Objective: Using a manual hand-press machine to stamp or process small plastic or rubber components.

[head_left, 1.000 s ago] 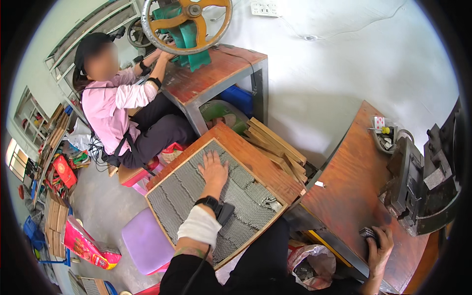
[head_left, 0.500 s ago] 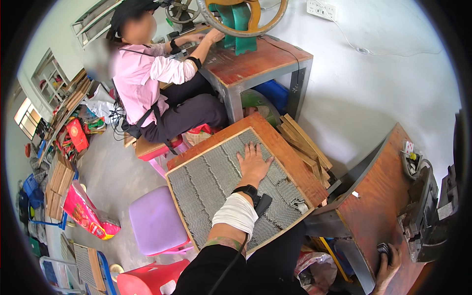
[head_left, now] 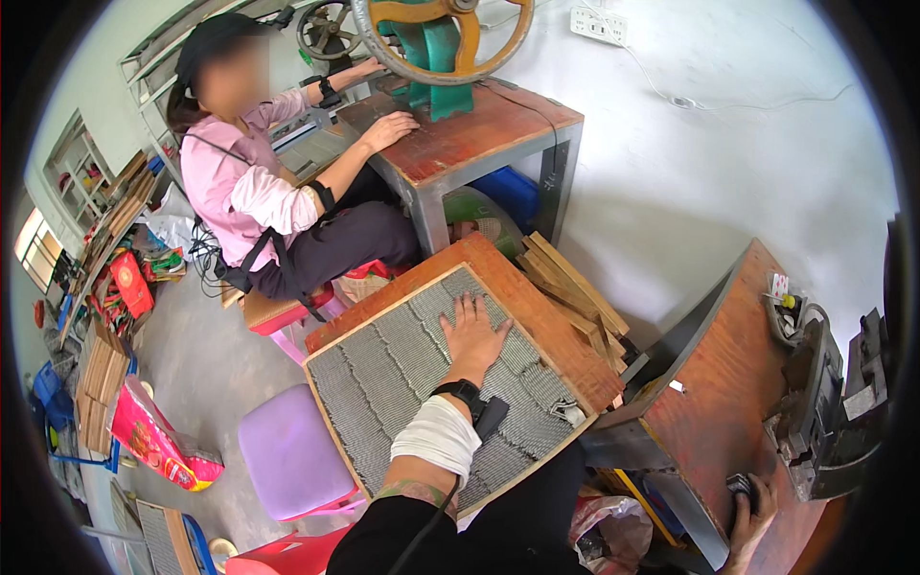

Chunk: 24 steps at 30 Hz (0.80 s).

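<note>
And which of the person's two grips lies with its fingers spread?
The left grip, on the grey pieces; the right grip is curled around a dark block.

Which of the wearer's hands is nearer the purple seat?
Left. The left hand lies flat on grey pieces, right of the purple seat; the right hand is farther right, at the brown bench.

Before me, a reddish board (head_left: 541,321) bears a shallow wood-framed tray (head_left: 527,469); the brown table (head_left: 714,383) on my right carries dark metal machinery (head_left: 816,412), a white scrap (head_left: 678,386) and a cluttered container (head_left: 786,324).
</note>
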Each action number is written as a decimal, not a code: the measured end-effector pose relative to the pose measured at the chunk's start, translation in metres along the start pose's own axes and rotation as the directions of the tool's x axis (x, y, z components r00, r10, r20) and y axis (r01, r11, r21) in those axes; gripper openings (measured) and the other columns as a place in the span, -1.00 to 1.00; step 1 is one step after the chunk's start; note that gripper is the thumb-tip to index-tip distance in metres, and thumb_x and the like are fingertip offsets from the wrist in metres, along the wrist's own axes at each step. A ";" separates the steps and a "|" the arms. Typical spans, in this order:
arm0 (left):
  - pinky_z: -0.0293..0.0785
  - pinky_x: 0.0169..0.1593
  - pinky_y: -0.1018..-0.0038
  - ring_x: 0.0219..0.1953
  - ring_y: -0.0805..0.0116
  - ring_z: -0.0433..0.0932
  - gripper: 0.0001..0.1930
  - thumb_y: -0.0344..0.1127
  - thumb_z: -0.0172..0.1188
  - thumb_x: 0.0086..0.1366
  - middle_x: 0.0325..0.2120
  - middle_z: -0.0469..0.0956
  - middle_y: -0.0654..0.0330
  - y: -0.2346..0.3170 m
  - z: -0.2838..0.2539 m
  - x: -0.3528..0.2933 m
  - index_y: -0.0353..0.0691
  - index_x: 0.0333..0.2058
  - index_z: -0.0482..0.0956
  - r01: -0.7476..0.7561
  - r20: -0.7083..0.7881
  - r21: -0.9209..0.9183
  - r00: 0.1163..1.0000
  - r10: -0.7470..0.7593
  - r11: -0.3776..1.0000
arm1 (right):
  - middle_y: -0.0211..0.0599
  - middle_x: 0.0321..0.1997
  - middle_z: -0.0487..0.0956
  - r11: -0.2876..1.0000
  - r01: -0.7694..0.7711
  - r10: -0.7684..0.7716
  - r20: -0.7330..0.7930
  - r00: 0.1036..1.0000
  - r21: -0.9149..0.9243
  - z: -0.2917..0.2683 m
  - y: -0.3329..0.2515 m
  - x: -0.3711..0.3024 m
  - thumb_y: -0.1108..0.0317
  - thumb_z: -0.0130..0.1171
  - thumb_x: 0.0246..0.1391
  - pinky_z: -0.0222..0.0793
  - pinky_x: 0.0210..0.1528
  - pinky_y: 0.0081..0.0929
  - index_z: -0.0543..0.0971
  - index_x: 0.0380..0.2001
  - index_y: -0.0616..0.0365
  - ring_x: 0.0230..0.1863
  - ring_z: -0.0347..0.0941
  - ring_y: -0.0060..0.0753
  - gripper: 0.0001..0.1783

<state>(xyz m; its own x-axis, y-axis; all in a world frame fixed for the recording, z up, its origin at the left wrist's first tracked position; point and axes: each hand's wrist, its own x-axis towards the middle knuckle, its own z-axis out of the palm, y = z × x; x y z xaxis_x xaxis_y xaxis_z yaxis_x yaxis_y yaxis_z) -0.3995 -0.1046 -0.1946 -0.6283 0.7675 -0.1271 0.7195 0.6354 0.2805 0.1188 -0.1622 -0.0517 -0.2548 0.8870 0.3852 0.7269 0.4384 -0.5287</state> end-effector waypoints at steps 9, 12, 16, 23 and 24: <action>0.26 0.13 0.18 0.10 -0.09 0.33 -0.62 -0.34 0.14 0.16 -0.02 0.42 -0.11 -0.068 -0.023 -0.066 -0.40 -0.07 0.40 -0.312 -0.346 -0.548 0.929 0.130 0.776 | -0.06 -0.11 0.48 0.999 -0.020 0.022 0.050 0.999 -0.048 -0.020 0.028 -0.012 0.50 0.02 -0.01 0.23 0.08 -0.27 0.49 -0.11 0.34 -0.04 0.39 -0.08 -0.66; 0.22 0.15 0.11 0.14 -0.09 0.28 -0.56 -0.31 0.16 0.14 0.02 0.38 -0.09 -0.107 -0.016 -0.151 -0.39 -0.03 0.39 -0.343 -0.438 -0.239 0.873 0.214 0.908 | -0.11 -0.23 0.61 0.978 0.192 -0.189 0.050 0.981 -0.075 0.006 -0.040 0.021 0.45 0.01 0.12 0.41 -0.07 -0.27 0.58 -0.29 0.33 -0.20 0.52 -0.20 -0.79; 0.09 0.17 -0.02 0.22 -0.14 0.16 -0.40 -0.16 0.22 0.11 0.14 0.24 -0.11 -0.125 -0.003 -0.247 -0.39 0.05 0.31 -0.266 -0.348 -0.149 0.916 0.201 0.953 | -0.13 -0.24 0.62 0.994 0.078 -0.080 0.025 0.996 0.080 0.008 -0.046 0.016 0.48 0.05 0.11 0.44 -0.11 -0.38 0.60 -0.29 0.33 -0.23 0.53 -0.19 -0.82; -0.06 0.20 -0.17 0.26 -0.05 0.12 -0.20 0.21 0.14 0.08 0.19 0.19 -0.13 -0.123 0.004 -0.303 -0.37 0.10 0.28 -0.193 -0.133 0.019 0.972 0.193 0.981 | -0.07 -0.18 0.60 0.989 0.131 -0.133 -0.020 0.991 -0.075 0.004 -0.009 0.009 0.40 0.10 0.11 0.41 -0.05 -0.28 0.60 -0.26 0.32 -0.19 0.52 -0.13 -0.79; -0.07 0.20 -0.17 0.26 -0.03 0.13 -0.19 0.23 0.12 0.08 0.19 0.19 -0.12 -0.120 0.005 -0.298 -0.36 0.10 0.28 -0.198 -0.139 0.004 0.971 0.196 0.980 | -0.04 -0.09 0.53 0.983 0.080 -0.086 -0.026 0.996 -0.166 -0.009 0.029 0.000 0.43 0.06 0.09 0.27 0.07 -0.26 0.54 -0.17 0.32 -0.05 0.42 -0.08 -0.74</action>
<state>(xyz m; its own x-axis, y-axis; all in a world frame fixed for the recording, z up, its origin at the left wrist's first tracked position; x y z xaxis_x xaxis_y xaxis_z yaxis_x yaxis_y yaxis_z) -0.2968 -0.4092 -0.1952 -0.5097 0.8580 0.0637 0.8307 0.4714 0.2963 0.1453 -0.1513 -0.0601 -0.2993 0.8421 0.4487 0.7997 0.4779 -0.3635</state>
